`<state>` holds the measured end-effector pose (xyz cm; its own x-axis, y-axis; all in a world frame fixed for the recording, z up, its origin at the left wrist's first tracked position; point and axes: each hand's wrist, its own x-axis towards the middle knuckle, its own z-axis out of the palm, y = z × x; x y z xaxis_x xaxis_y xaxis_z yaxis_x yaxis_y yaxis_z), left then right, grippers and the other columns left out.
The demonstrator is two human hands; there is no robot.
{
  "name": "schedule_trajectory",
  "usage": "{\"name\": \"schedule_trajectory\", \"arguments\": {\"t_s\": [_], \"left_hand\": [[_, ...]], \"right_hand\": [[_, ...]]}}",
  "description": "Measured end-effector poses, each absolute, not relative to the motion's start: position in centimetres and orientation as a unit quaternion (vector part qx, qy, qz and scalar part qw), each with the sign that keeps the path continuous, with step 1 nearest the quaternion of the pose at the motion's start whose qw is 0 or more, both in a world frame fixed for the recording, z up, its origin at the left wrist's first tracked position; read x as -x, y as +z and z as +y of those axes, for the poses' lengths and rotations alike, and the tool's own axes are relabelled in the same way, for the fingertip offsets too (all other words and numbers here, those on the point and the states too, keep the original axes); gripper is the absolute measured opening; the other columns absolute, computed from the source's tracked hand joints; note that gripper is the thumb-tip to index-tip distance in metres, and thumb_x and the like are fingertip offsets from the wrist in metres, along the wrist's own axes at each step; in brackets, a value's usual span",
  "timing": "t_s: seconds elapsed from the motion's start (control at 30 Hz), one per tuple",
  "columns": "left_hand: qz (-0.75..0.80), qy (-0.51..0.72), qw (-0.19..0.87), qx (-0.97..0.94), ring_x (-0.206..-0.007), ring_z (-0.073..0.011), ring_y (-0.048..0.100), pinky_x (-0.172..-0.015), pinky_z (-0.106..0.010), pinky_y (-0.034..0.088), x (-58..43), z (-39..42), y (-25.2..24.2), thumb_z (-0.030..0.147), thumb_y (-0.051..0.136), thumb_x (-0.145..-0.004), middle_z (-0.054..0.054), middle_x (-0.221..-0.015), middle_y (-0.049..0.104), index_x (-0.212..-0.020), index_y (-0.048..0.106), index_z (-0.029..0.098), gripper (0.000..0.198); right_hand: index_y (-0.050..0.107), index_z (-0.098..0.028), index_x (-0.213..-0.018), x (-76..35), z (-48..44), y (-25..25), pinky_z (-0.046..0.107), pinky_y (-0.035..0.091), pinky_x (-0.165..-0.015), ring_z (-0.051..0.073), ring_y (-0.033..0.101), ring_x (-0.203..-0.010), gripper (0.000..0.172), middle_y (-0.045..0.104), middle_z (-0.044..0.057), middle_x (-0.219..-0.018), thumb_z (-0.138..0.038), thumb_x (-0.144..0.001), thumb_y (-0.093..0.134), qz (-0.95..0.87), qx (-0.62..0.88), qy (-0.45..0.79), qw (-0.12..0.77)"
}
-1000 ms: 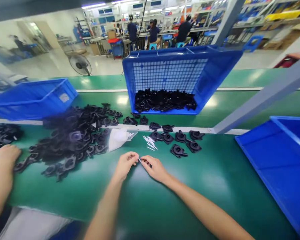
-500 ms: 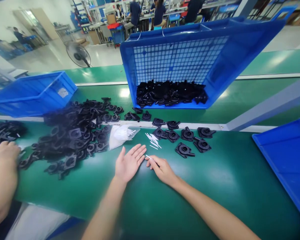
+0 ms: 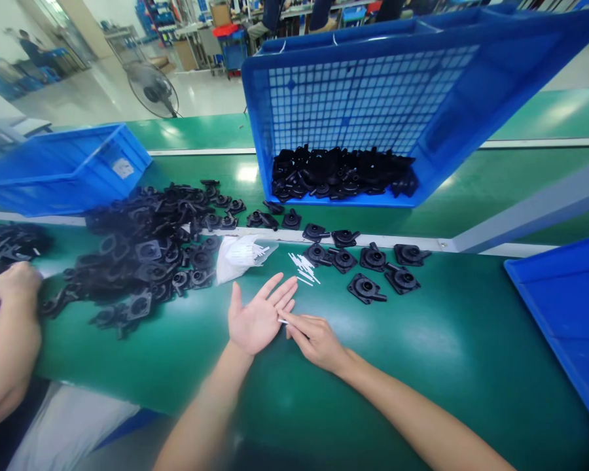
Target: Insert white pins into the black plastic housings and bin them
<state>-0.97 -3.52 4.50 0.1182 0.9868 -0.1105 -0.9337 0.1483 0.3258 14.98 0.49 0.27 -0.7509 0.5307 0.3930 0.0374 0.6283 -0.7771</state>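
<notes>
Right hand (image 3: 319,341) pinches one slim white pin (image 3: 283,321) at the right edge of the flat-open, visibly unladen left hand (image 3: 255,322), nearer than the loose white pins (image 3: 304,269); pin judged light, stiff, possibly slippery, best gripped mid-length.

Just on the near side of the translucent plastic bag (image 3: 233,261), the person's left hand (image 3: 254,327) is bare, with slim, tapering fingers (image 3: 283,290); its left forearm (image 3: 209,399) is bare too, blurred in outline. Right of that bag, the right hand (image 3: 321,343) and slender right forearm (image 3: 412,412) are likewise bare, narrowing at the wrist.
</notes>
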Motion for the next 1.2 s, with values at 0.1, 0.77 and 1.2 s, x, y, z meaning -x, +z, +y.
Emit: {"name": "schedule_trajectory", "arguments": {"t_s": [0.1,0.77,1.2], "left_hand": [[0.160,0.641,0.744,-0.097,-0.136,-0.0280,0.020,-0.112,-0.042,0.007,1.0,-3.6,4.5,0.072,0.012,-0.080,-0.019,-0.143,0.031,-0.137,0.029,0.011,0.085],[0.173,0.625,0.753,-0.110,-0.135,-0.0268,0.022,-0.112,-0.042,0.011,0.3,-3.7,4.8,0.074,0.013,-0.078,-0.017,-0.140,0.037,-0.131,0.038,0.015,0.084],[0.167,0.602,0.773,-0.114,-0.135,-0.0281,0.024,-0.111,-0.045,0.011,-0.6,-3.9,4.5,0.071,0.015,-0.081,-0.017,-0.138,0.040,-0.132,0.039,0.012,0.082]], "right_hand": [[0.039,-0.022,-0.135,-14.9,0.3,0.3,0.026,0.047,-0.064,0.014,0.057,-0.066,0.040,0.065,0.001,-0.077,-0.020,-0.095,0.036,-0.866,0.154,0.363,0.308],[0.028,-0.017,-0.140,-15.1,0.0,0.2,0.030,0.052,-0.067,0.016,0.060,-0.074,0.051,0.065,0.005,-0.085,-0.009,-0.091,0.035,-0.869,0.147,0.292,0.372],[0.023,-0.016,-0.142,-14.9,-0.5,0.8,0.044,0.045,-0.090,0.026,0.044,-0.120,0.057,0.051,0.012,-0.129,-0.009,-0.088,0.040,-0.908,0.134,0.187,0.352]]}}
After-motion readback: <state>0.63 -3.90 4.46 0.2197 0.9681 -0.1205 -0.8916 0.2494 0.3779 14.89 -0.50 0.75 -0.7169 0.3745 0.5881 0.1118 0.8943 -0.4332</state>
